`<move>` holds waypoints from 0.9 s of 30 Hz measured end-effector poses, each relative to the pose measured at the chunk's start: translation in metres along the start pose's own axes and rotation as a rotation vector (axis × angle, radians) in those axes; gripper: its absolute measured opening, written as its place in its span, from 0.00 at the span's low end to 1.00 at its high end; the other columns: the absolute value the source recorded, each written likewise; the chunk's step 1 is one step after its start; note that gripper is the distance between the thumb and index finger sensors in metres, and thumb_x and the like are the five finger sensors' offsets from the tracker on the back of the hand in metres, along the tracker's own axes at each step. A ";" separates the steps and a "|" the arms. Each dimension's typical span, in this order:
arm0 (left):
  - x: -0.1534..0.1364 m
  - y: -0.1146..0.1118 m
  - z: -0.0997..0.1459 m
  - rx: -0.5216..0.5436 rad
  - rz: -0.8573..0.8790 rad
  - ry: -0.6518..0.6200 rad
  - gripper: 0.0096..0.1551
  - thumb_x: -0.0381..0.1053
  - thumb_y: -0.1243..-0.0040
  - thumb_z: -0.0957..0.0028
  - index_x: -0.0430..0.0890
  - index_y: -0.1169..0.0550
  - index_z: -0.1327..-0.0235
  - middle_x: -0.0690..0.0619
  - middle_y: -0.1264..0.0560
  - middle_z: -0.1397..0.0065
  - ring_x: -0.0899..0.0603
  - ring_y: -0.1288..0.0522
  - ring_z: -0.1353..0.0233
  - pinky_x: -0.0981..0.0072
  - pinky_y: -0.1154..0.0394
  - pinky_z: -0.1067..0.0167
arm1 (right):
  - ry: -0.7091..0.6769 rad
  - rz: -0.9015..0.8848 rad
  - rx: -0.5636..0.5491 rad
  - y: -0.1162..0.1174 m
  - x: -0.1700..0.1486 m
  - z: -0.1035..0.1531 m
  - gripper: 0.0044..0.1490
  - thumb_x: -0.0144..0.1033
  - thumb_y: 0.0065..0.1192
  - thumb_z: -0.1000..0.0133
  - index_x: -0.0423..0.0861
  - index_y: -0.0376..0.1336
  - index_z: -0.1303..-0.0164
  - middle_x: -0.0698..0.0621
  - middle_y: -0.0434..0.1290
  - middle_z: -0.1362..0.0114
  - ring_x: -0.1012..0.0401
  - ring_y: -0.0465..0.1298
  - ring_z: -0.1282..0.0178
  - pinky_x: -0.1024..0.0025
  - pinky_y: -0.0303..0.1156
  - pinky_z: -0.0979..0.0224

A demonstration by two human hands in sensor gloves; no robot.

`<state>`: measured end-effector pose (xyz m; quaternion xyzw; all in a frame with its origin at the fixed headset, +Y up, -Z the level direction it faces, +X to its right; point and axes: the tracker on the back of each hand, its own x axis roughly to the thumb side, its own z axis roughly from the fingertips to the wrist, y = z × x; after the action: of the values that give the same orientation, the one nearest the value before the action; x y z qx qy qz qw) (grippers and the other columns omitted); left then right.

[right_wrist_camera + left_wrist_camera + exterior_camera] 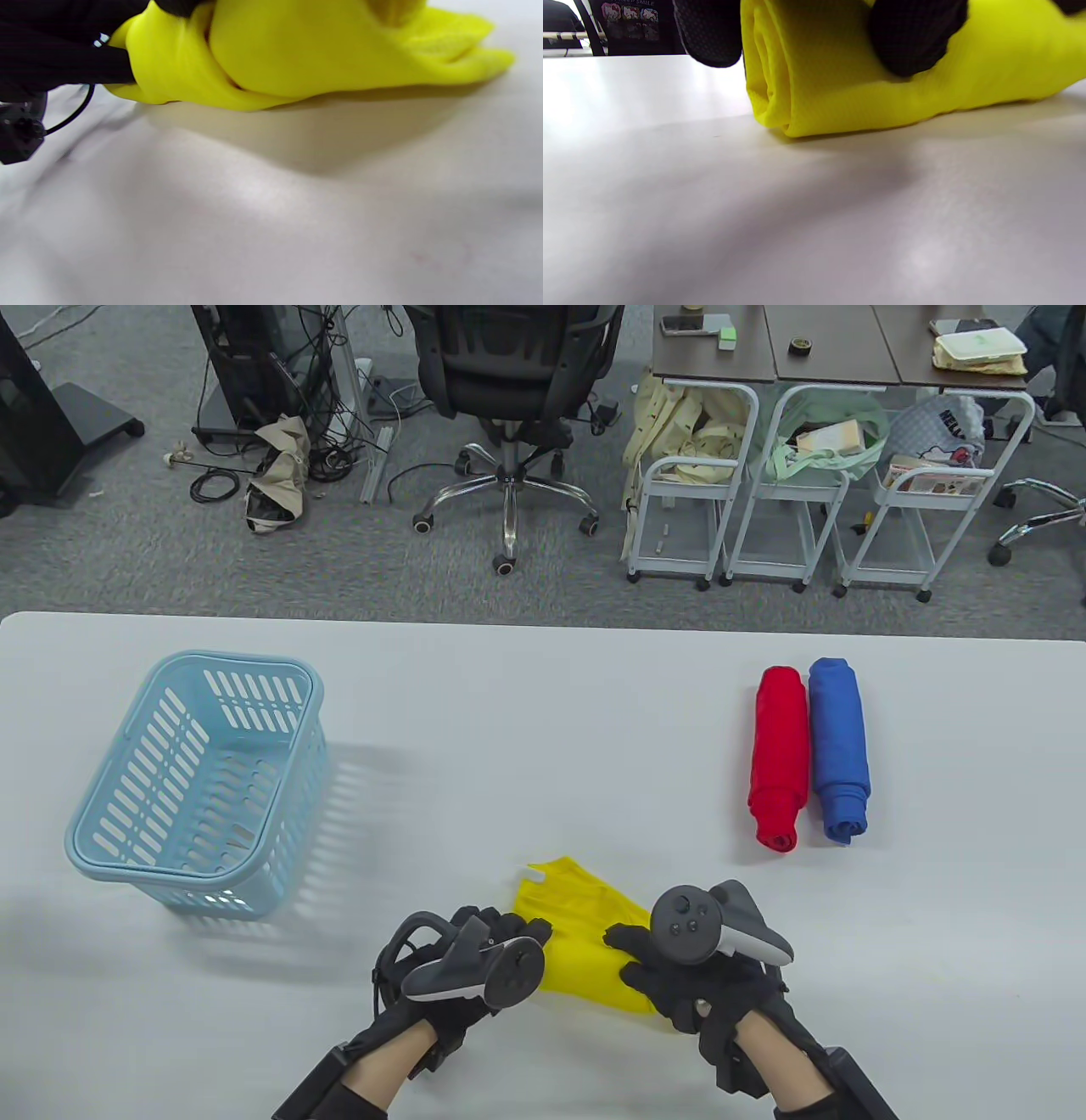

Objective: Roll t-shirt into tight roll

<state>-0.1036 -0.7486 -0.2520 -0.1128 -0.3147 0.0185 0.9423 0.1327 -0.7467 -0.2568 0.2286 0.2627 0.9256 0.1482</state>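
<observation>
Here both hands (475,963) (679,976) curl — gripping yellow t-shirt (585,937).

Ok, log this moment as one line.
step: rolling | shirt: yellow, part rolled, on table | left hand: grips roll | right hand: grips roll | done: red roll, blue roll
</observation>
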 end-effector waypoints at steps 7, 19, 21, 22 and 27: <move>-0.023 -0.001 0.000 -0.031 0.320 0.044 0.28 0.53 0.53 0.37 0.49 0.30 0.24 0.51 0.15 0.41 0.45 0.16 0.45 0.46 0.24 0.36 | 0.012 0.234 -0.084 0.000 0.019 0.006 0.51 0.49 0.68 0.42 0.54 0.42 0.16 0.44 0.44 0.14 0.45 0.53 0.17 0.44 0.53 0.21; 0.012 -0.006 0.001 -0.002 -0.184 -0.020 0.46 0.70 0.47 0.47 0.57 0.42 0.15 0.40 0.46 0.12 0.33 0.42 0.17 0.34 0.42 0.24 | 0.073 0.099 -0.031 -0.001 0.001 -0.004 0.32 0.38 0.42 0.37 0.46 0.51 0.20 0.44 0.65 0.25 0.52 0.73 0.37 0.53 0.67 0.33; 0.015 -0.008 -0.001 -0.006 -0.252 -0.016 0.45 0.66 0.44 0.46 0.57 0.42 0.16 0.45 0.41 0.15 0.37 0.37 0.19 0.36 0.40 0.24 | 0.093 0.097 -0.038 -0.002 0.000 -0.004 0.33 0.39 0.42 0.36 0.46 0.50 0.19 0.45 0.66 0.27 0.53 0.74 0.39 0.54 0.68 0.34; 0.015 -0.008 -0.002 -0.003 -0.273 -0.010 0.41 0.64 0.44 0.44 0.57 0.40 0.17 0.49 0.36 0.17 0.40 0.32 0.21 0.37 0.38 0.24 | 0.103 0.100 -0.046 -0.002 0.000 -0.004 0.33 0.39 0.42 0.36 0.46 0.50 0.19 0.45 0.66 0.27 0.53 0.74 0.39 0.55 0.69 0.34; 0.007 -0.001 -0.002 0.016 -0.050 -0.008 0.32 0.54 0.49 0.39 0.52 0.34 0.20 0.51 0.22 0.27 0.42 0.21 0.30 0.40 0.31 0.27 | 0.125 0.247 -0.143 -0.007 0.009 0.005 0.34 0.45 0.46 0.35 0.51 0.45 0.19 0.43 0.47 0.18 0.51 0.62 0.26 0.50 0.58 0.24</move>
<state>-0.0967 -0.7487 -0.2487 -0.0973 -0.3209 -0.0024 0.9421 0.1283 -0.7354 -0.2535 0.1901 0.1746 0.9656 0.0325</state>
